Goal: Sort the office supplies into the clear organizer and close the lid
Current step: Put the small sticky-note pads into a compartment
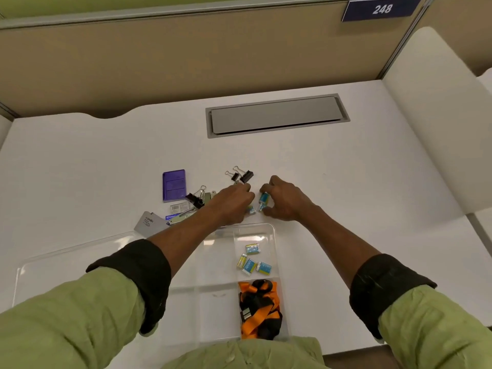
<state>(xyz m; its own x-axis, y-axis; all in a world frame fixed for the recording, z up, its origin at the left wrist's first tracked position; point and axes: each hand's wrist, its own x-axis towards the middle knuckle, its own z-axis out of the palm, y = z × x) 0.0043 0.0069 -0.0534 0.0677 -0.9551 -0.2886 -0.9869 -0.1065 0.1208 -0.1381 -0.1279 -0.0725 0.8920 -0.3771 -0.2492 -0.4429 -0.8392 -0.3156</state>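
Note:
The clear organizer [273, 235] lies open at the desk's near edge, its lid [66, 259] folded out to the left. One right-hand compartment holds several small erasers [253, 262]; the one below holds an orange and black lanyard [259, 310]. Just beyond the organizer, my right hand [285, 201] is closed on blue erasers [263, 201]. My left hand [234, 203] rests fingers-down on another small eraser [250, 209]. Black binder clips [243, 175] lie past my fingers. A purple box [173, 189], more clips [195, 198], a stapler and staple boxes [178, 213] lie to the left.
A grey cable hatch [277, 115] is set into the white desk further back. Beige partition walls close off the back and right, with a sign reading 248 [382, 9]. A grey card [149, 222] lies by the lid's far corner.

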